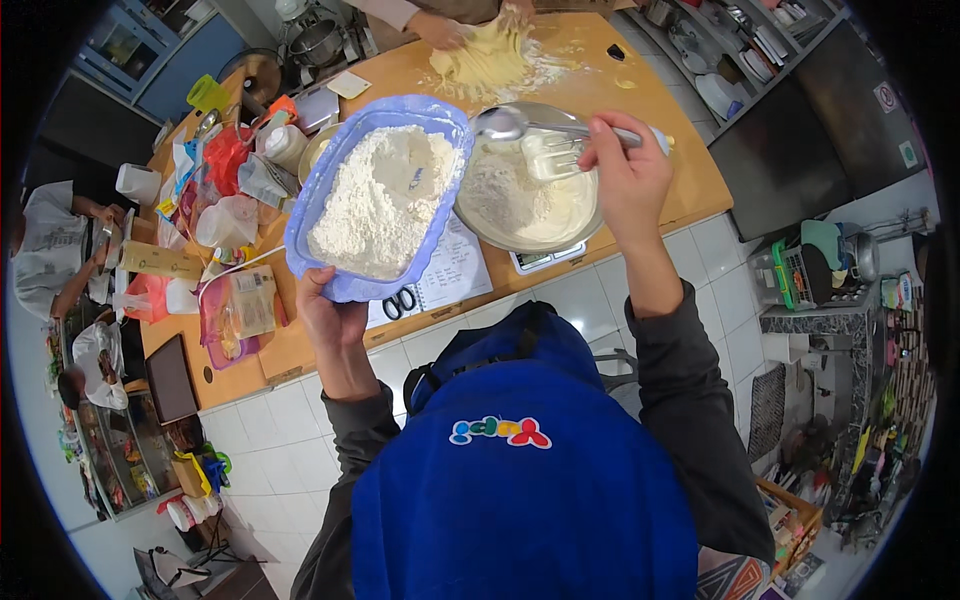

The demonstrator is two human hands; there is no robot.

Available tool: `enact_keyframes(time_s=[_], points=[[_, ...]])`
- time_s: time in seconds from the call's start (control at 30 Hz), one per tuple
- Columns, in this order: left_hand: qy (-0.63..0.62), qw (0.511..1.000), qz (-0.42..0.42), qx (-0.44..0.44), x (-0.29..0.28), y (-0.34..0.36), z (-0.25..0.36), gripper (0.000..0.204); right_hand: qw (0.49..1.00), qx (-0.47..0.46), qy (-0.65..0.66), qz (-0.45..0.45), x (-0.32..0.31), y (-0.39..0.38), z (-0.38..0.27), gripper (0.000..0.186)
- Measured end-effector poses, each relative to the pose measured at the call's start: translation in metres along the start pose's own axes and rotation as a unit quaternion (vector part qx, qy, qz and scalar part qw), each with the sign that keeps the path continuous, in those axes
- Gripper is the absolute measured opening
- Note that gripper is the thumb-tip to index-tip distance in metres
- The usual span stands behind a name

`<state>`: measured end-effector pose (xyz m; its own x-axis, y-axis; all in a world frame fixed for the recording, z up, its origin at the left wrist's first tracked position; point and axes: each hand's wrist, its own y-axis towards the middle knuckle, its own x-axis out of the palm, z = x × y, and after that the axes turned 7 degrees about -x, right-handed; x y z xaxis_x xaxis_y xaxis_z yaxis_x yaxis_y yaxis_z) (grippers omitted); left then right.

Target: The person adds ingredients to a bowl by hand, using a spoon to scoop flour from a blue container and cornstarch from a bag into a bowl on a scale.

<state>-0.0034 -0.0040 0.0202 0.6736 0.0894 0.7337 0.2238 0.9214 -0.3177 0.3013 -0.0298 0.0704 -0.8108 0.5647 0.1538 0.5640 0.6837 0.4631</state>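
Observation:
My left hand [330, 315] grips the near end of a blue plastic tub [298, 235] holding white flour [365, 210], tilted slightly beside a steel bowl [595, 210]. The bowl sits on a scale [545, 258] and contains pale cream with flour [500, 195] on top. My right hand [630, 170] is closed on the handle of a metal spoon [500, 124], held level over the bowl. Just under the spoon is a pronged utensil [550, 157] coated in cream; whether my fingers hold it too, I cannot tell. An open notebook [455, 275] and black scissors [398, 303] lie below the tub.
A co-worker's hands [450, 32] press yellow dough [480, 60] at the table's far side [660, 120]. Bags [225, 215], containers and a dark tray [170, 380] crowd the left. Another person [45, 250] stands far left. A rack [800, 265] stands right.

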Motion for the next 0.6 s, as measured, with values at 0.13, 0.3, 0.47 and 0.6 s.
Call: enact_keyframes(time_s=[0.13, 0.3, 0.47, 0.6], points=[[0.005, 1.0, -0.023, -0.005, 0.001, 0.001, 0.001, 0.052, 0.998, 0.034, 0.019, -0.044, 0.029, -0.001, -0.002, 0.013], [0.0, 1.0, -0.022, -0.012, 0.005, -0.002, -0.001, 0.053, 0.991, -0.043, -0.08, -0.103, 0.058, -0.002, 0.019, 0.014], [-0.002, 0.999, -0.023, -0.023, 0.005, -0.004, -0.001, 0.053, 0.958, -0.123, -0.191, -0.173, 0.071, -0.004, 0.027, 0.013], [0.007, 0.999, -0.028, -0.032, 0.005, -0.004, 0.0, 0.056, 0.967, -0.057, -0.176, -0.177, 0.075, -0.007, 0.034, 0.013]])
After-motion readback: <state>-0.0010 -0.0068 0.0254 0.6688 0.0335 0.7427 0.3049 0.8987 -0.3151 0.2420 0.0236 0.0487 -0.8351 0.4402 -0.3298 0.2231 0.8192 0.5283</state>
